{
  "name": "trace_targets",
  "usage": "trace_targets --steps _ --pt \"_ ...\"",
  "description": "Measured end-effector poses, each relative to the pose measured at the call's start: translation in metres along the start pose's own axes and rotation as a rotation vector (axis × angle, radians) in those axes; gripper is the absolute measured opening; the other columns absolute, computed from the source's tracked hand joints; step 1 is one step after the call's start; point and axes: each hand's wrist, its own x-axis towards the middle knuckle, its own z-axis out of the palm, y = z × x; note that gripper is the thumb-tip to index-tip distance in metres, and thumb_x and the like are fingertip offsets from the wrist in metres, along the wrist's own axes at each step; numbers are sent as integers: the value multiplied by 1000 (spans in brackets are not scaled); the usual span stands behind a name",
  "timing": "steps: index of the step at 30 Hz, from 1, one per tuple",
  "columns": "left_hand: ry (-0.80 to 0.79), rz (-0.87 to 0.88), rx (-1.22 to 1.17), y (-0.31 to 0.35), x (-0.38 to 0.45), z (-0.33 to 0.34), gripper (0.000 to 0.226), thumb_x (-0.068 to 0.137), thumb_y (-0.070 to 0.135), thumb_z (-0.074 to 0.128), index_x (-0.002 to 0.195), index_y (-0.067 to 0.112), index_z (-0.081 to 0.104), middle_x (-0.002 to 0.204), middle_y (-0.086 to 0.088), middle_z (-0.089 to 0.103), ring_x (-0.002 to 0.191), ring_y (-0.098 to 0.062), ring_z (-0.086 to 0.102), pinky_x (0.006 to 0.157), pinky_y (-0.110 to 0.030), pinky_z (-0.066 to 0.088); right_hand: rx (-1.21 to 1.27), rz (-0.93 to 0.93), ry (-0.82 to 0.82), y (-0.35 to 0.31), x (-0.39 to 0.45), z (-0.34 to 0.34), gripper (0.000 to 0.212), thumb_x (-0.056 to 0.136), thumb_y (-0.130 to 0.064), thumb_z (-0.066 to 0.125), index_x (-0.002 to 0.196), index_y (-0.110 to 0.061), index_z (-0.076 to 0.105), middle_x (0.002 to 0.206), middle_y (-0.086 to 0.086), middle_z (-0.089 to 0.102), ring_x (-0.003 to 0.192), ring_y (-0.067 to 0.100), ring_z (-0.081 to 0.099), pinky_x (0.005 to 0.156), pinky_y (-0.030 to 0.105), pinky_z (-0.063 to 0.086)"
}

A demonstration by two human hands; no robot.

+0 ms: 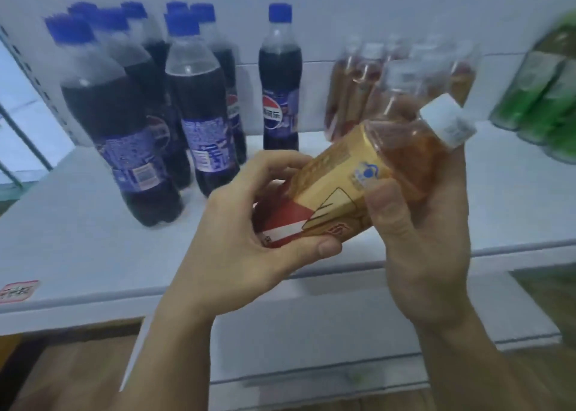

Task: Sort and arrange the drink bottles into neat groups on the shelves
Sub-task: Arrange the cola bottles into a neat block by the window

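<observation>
Two hands, head view: both grip one tea bottle [358, 180] in the air above the front of the white shelf [78, 239].
Tea bottle: amber liquid, white cap [447, 124], gold and red label; it is tilted, cap up and to the right, base down and to the left.
Left hand [246, 230]: fingers curled over the base end, thumb pressed along the lower edge of the label.
Right hand [420, 223]: wrapped round the upper half near the neck, thumb on the front of the label, fingers behind the bottle.
Cola bottles [199, 99]: a cluster with blue caps stands upright at the left and back of the shelf, close together.
Lone cola bottle [280, 77]: upright, a little to the right of the cluster, apart from it.
Tea group [374, 77]: several more amber bottles with white caps stand at the back, behind the held bottle; blurred.
Green bottles [548, 92]: at the right edge of the shelf, blurred.
Pink sticker [18, 290]: on the shelf's front lip, far left.
Lower shelf [311, 332]: white, below the hands.
</observation>
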Motion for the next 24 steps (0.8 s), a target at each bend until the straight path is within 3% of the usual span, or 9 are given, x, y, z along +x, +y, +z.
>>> trace_targets --steps 5,7,9,11,15,18,20,22,24 --pt "-68 27 -29 16 39 94 63 77 44 84 133 26 61 116 16 70 106 -10 69 82 -13 51 -41 59 95 -11 2 -99 46 95 -41 68 133 -32 44 119 -20 61 108 4 63 84 20 53" --pt "-94 61 21 19 54 128 63 80 43 84 136 26 59 120 16 68 110 -10 67 85 -19 53 -80 88 92 -11 2 -136 62 89 -31 76 139 -31 39 123 -16 60 112 11 65 89 25 54" --pt "-105 81 56 20 68 158 68 82 40 84 140 20 57 126 10 66 117 -15 64 93 -32 55 -105 107 75 -10 8 -171 77 84 -33 82 145 -26 35 127 -12 60 114 16 65 92 29 54" --pt "-97 106 102 20 78 182 71 83 38 83 144 16 54 130 6 63 122 -14 61 97 -36 53 -131 99 37 -6 21 -199 82 83 -35 82 147 -19 34 127 -12 62 114 14 66 91 26 55" --pt "93 208 268 20 85 195 64 91 25 75 148 15 48 132 6 61 122 -9 60 94 -32 54 -162 103 -16 17 68 -241 74 84 -21 81 143 -9 37 120 -10 66 106 12 68 85 26 55" --pt "451 223 372 11 88 172 46 92 16 65 136 9 54 123 0 61 114 -14 62 89 -42 55 -282 139 -101 41 112 -260 73 82 -16 84 140 -5 41 116 1 70 101 19 72 84 31 58" --pt "662 192 484 1 93 150 45 94 18 65 133 2 51 126 -5 53 117 -19 56 96 -41 50 -366 175 -193 61 135 -264 66 82 -11 84 136 -4 47 115 4 70 101 15 72 89 35 59" --pt "661 127 523 -10 95 132 63 94 29 67 143 0 41 136 -15 47 129 -24 50 108 -43 44 -410 202 -235 79 147 -265 61 83 -7 83 135 -7 50 118 5 69 104 16 71 96 43 57" --pt "506 -50 452 -19 96 122 84 89 44 67 156 15 25 152 -8 42 139 -17 45 113 -45 43 -428 197 -246 96 150 -266 62 83 -9 84 136 -11 53 124 5 68 113 25 67 98 52 54"
